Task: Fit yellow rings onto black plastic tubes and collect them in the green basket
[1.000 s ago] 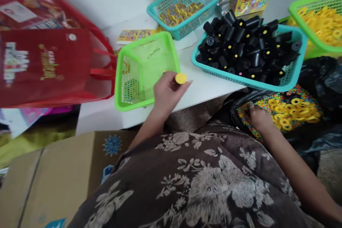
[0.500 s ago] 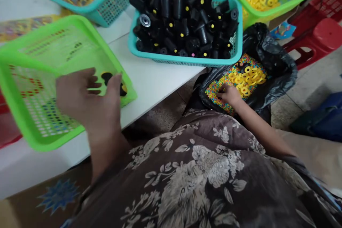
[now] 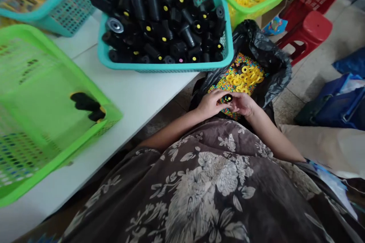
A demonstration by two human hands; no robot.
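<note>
Left hand [image 3: 209,104]: fingers curled round a small black plastic cylinder [image 3: 228,98], coloured specks showing at its upturned end; a loose grip or a tilt could spill whatever is inside.
Right hand [image 3: 245,104]: fingers bent beside the cylinder's end, seemingly touching it; whether they pinch anything is too small to tell. A sideways nudge could knock the piece from the other hand.
Black plastic bag [image 3: 273,55]: open under both hands, holding tiny multicoloured beads [image 3: 224,83]; a dropped cylinder would probably land among them, and a snagged, sagging rim could let beads roll out.
Yellow plastic rings [image 3: 248,78]: piled on the beads just beyond the fingers; a careless scoop could catch one.
Teal basket [image 3: 171,67]: on the white tabletop [image 3: 137,93], heaped above its rim with black plastic tubes [image 3: 154,7]; a bump from an arm could topple the uppermost.
</note>
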